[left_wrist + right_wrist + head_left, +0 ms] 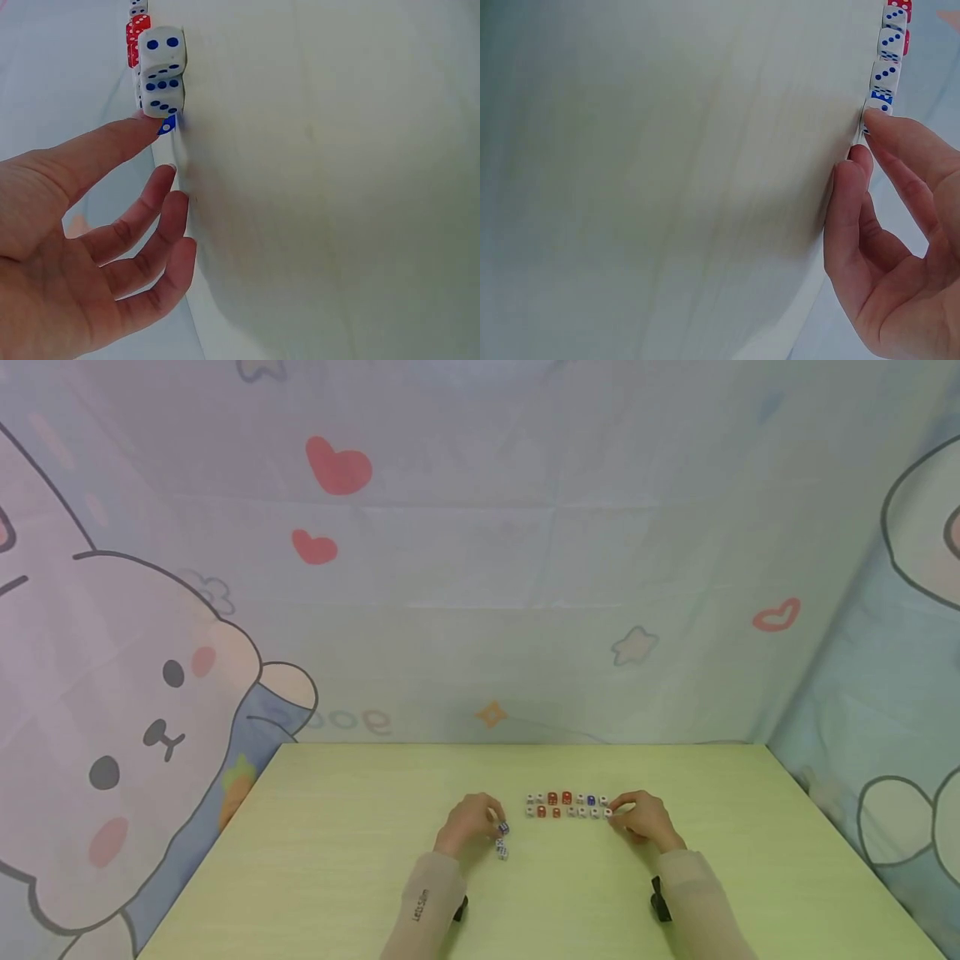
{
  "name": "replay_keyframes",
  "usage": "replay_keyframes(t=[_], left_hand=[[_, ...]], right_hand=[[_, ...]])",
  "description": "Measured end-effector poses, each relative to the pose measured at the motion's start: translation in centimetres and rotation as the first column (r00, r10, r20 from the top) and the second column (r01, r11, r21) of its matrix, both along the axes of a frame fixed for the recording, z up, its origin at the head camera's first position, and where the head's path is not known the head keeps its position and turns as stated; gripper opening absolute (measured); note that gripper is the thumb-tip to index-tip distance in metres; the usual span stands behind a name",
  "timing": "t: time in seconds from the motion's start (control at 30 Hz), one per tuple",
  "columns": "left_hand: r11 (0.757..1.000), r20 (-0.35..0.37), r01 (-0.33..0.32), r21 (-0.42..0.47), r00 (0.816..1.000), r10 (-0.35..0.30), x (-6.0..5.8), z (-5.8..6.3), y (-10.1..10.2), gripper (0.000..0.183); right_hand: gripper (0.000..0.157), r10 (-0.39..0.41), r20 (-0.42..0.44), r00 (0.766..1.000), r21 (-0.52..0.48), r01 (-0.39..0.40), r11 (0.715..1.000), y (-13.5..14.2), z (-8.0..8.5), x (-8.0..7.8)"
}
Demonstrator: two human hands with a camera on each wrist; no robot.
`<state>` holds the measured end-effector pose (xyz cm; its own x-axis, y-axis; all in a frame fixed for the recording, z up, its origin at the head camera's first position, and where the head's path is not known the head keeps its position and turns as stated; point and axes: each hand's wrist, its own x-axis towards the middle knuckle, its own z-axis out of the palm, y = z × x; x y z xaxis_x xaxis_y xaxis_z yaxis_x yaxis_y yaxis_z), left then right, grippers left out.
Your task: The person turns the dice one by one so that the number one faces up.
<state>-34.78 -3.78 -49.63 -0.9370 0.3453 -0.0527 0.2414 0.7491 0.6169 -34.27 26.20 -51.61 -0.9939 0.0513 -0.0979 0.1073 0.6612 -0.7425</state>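
Note:
My left hand [470, 821] pinches a blue die [503, 828] between thumb and index finger. Just nearer me, two white dice [502, 853] lie close together. In the left wrist view those white dice [162, 52] overlap the blue die [166, 125], which shows past my thumb tip; the index finger is hidden and the other fingers curve loosely. At the right end of the front row, my right hand [647, 818] holds a white die [608, 813] by its sides. The right wrist view has the thumb [900, 131] against this die, in line with several white dice [886, 75].
Two parallel rows of dice run left to right between the hands. Red dice [567, 797] and a blue one sit among white ones [530, 799]. The pale yellow-green table [337, 860] ends at a printed cloth backdrop [480, 635]. Black wrist devices [660, 902] hang by both sleeves.

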Motion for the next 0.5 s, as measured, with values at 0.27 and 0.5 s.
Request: replay_keyframes(t=[0.27,0.5], left_hand=[[0.999,-0.041,0.03,0.022,0.999,-0.029,-0.12,-0.18,0.28,0.023],[1.0,-0.072,0.009,0.004,0.997,-0.009,-0.09,-0.32,0.36,0.015]], right_hand=[[0.019,0.012,-0.006,1.0,-0.002,-0.012,1.0,0.09,0.03,0.07],[0.017,0.009,-0.004,1.0,0.003,-0.009,1.0,0.2,-0.37,-0.1]])
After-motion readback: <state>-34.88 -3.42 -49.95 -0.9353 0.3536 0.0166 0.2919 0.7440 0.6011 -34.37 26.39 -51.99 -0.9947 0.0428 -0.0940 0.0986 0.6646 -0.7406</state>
